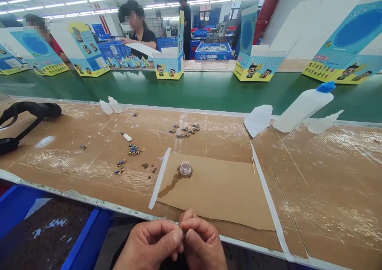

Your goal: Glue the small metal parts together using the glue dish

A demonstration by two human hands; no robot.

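My left hand point(151, 244) and my right hand point(201, 242) meet at the bottom edge of the view, just in front of the table's near edge. Their thumbs and forefingers pinch together on something tiny that is almost hidden between the fingertips. Straight ahead on a taped-down cardboard sheet point(221, 190) stands a small clear round cap point(185, 169) with a dark liquid stain running from it. Small blue-and-gold parts lie in clusters, some near the table's middle point(185, 131) and others to the left point(133, 149). Tiny brown beads point(148, 167) lie beside them.
A big white bottle with a blue cap point(303, 105) lies at the right, two small squeeze bottles point(110, 105) at the back left, a black strap point(20, 121) far left. A green conveyor point(191, 89) carries printed boxes point(170, 61). People work across it. A blue bin point(44, 228) sits below left.
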